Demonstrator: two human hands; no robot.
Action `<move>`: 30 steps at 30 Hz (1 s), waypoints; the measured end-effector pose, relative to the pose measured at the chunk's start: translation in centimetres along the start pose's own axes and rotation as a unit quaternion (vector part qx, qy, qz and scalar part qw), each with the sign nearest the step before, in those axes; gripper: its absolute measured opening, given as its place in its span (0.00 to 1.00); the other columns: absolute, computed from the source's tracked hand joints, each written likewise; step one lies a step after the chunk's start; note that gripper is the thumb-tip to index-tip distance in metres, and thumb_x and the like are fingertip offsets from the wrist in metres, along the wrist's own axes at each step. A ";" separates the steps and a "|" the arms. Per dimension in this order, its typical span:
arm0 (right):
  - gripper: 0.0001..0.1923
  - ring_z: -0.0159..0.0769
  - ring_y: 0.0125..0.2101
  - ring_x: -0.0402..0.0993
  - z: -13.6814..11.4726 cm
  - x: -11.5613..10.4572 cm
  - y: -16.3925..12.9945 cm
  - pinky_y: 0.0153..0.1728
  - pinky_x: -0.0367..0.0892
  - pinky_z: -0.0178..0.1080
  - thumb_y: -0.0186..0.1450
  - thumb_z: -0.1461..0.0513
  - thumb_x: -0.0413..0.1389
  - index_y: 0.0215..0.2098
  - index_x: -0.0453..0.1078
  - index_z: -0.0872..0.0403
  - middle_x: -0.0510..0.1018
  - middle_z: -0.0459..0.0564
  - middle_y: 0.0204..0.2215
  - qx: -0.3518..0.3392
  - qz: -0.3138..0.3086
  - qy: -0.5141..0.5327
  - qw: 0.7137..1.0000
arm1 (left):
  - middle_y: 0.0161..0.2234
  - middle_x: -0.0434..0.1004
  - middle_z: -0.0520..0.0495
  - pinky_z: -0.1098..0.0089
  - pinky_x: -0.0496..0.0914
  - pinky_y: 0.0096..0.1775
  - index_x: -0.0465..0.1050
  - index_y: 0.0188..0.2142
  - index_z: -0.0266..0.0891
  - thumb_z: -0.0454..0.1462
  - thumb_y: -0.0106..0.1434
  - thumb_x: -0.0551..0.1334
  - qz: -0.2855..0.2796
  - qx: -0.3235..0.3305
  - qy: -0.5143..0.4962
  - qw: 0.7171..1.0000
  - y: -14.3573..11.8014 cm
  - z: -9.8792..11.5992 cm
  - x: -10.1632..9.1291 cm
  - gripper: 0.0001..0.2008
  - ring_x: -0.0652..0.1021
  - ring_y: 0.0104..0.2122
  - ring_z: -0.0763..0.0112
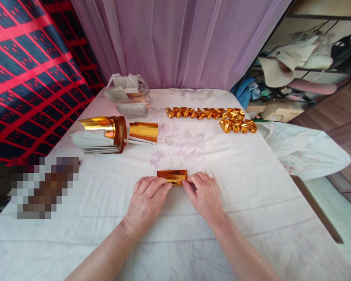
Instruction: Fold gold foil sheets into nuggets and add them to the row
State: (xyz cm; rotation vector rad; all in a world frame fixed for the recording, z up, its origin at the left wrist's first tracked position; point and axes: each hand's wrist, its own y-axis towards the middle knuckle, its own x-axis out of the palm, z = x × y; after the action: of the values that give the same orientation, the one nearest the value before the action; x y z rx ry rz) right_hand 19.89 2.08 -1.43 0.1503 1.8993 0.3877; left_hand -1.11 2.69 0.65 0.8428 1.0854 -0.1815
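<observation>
The gold strip (172, 176) lies flat on the desk (175, 249) in front of you, its long side running left to right. Your left hand (146, 197) has its fingers drawn together on the near left part of the strip, and your right hand (204, 193) closes narrowly at the near right corner, thumb on the paper. You seem to be working a fold along the near edge. To do that well, line up the two ends first, press evenly with both thumbs, then run a crease outward from the middle; the shiny paper may slip or spring open if one side is pressed harder. The soft cloth under it could blunt the crease, so firm, slow pressure should help.

Farther off to the left lie loose gold sheets (144, 132), beside a thick paper stack (105, 136). Behind those stands a clear plastic bag (131, 102) with more paper inside. To the right, folded gold pieces (204, 113) sit in a row, with a shorter row at its right end. A purple curtain (175, 43) hangs beyond.
</observation>
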 end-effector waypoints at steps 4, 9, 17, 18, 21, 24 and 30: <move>0.14 0.38 0.31 0.69 -0.1 -0.1 0.0 0.32 0.54 0.40 0.70 0.56 0.53 0.27 0.69 0.51 0.75 0.47 0.27 -0.002 -0.005 -0.010 1.000 | 0.48 0.80 0.46 0.59 0.66 0.56 0.74 0.50 0.40 0.32 0.68 0.57 -0.009 0.061 0.001 0.998 -0.6 2.0 0.6 0.13 0.75 0.50 0.63; 0.14 0.37 0.31 0.69 0.0 0.0 0.0 0.33 0.54 0.39 0.69 0.56 0.53 0.27 0.69 0.51 0.75 0.48 0.27 0.001 -0.006 -0.011 1.000 | 0.57 0.74 0.42 0.57 0.64 0.60 0.69 0.57 0.34 0.37 0.70 0.54 -0.063 0.070 0.020 0.995 -1.4 2.7 1.8 0.18 0.71 0.59 0.59; 0.14 0.37 0.31 0.69 -0.1 -0.1 0.1 0.34 0.53 0.39 0.69 0.56 0.53 0.27 0.69 0.51 0.75 0.47 0.28 0.013 -0.015 -0.010 1.000 | 0.58 0.73 0.39 0.57 0.64 0.61 0.68 0.58 0.31 0.44 0.72 0.51 -0.102 0.064 0.040 0.992 -1.5 2.4 1.9 0.23 0.70 0.60 0.57; 0.13 0.38 0.31 0.69 -0.1 -0.1 0.1 0.34 0.53 0.39 0.69 0.56 0.53 0.28 0.69 0.51 0.75 0.47 0.28 0.015 -0.016 -0.009 1.000 | 0.58 0.73 0.40 0.57 0.64 0.61 0.69 0.57 0.31 0.45 0.72 0.51 -0.103 0.063 0.041 0.992 -1.5 2.4 1.9 0.24 0.70 0.60 0.57; 0.12 0.39 0.32 0.69 -0.1 -0.1 0.0 0.35 0.54 0.39 0.69 0.56 0.53 0.30 0.70 0.51 0.76 0.48 0.29 0.015 -0.010 -0.004 1.000 | 0.58 0.72 0.40 0.58 0.64 0.61 0.68 0.58 0.30 0.45 0.72 0.51 -0.106 0.059 0.039 0.992 -1.6 2.3 2.0 0.24 0.69 0.60 0.56; 0.09 0.40 0.34 0.70 0.0 0.1 -0.1 0.36 0.55 0.40 0.69 0.58 0.52 0.33 0.70 0.52 0.77 0.49 0.31 0.016 -0.003 0.005 1.000 | 0.59 0.72 0.40 0.57 0.64 0.61 0.68 0.58 0.31 0.46 0.72 0.51 -0.109 0.056 0.035 0.992 -1.7 2.3 2.1 0.24 0.69 0.60 0.56; 0.08 0.39 0.35 0.71 0.1 0.2 -0.2 0.36 0.56 0.39 0.69 0.59 0.51 0.36 0.70 0.52 0.78 0.49 0.32 0.019 0.006 0.016 1.000 | 0.60 0.71 0.40 0.56 0.63 0.62 0.67 0.59 0.32 0.45 0.71 0.52 -0.134 0.038 0.013 0.990 -1.6 2.3 2.0 0.24 0.68 0.61 0.56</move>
State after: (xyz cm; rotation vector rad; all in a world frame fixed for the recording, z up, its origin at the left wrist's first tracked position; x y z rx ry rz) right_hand 19.92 1.99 -1.73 0.1807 1.9377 0.3643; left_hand 0.65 0.59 -1.43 0.7663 1.2199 -0.4403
